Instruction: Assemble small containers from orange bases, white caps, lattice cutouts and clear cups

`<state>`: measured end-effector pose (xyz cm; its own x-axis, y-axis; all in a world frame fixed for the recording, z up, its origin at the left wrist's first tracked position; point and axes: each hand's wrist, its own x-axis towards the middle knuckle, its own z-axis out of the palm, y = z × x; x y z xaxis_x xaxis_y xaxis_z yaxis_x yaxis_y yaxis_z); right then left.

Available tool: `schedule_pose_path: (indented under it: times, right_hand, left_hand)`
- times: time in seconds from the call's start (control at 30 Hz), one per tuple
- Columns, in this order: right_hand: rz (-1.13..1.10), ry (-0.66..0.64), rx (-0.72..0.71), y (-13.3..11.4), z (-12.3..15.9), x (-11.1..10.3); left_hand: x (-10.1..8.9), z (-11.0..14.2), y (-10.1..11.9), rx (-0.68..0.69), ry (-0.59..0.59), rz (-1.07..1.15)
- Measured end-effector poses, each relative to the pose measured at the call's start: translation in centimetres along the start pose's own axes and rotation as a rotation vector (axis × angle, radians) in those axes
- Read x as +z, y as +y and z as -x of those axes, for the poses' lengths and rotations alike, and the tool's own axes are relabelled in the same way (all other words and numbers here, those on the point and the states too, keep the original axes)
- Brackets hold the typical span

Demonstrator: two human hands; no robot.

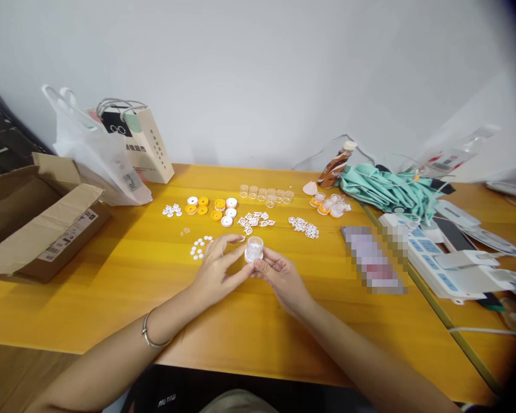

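Note:
A small clear plastic cup on a white round base [254, 250] is held upright above the front middle of the table. My right hand [286, 281] pinches the base from the right with thumb and fingers. From the left, my left hand [217, 269] curves around the same piece, its thumb at the base; the contact of its other fingers is partly hidden. Just beyond lie white cut-out pieces [255, 219], several white and orange round caps [216, 215] and small white discs [198, 251]. A row of clear cups [262, 194] stands farther back.
Left are an open cardboard box [75, 232], a white plastic bag [94, 155] and a paper bag [155, 149]. Right are clear-domed orange pieces [327, 203], a bottle [336, 166], a green cloth bundle [387, 186], a blurred phone [372, 261] and a power strip [430, 261].

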<state>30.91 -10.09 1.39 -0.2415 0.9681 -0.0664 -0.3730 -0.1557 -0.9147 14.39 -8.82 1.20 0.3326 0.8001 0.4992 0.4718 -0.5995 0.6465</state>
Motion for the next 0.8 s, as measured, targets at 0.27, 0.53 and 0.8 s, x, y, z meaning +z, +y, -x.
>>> schedule_pose_path:
  times: [0.27, 0.53, 0.8]
  right_hand:
    - [0.11, -0.118, 0.16, 0.0, -0.3, -0.8]
    - [0.234, -0.141, 0.029, 0.2, 0.1, -0.3]
    - [0.509, -0.111, -0.166, 0.5, 0.5, -0.1]
  left_hand:
    - [-0.7, -0.9, -0.3, -0.199, -0.139, 0.493]
    - [-0.5, -0.8, 0.1, -0.243, -0.022, 0.522]
    - [0.9, -0.3, 0.8, -0.33, 0.121, 0.494]
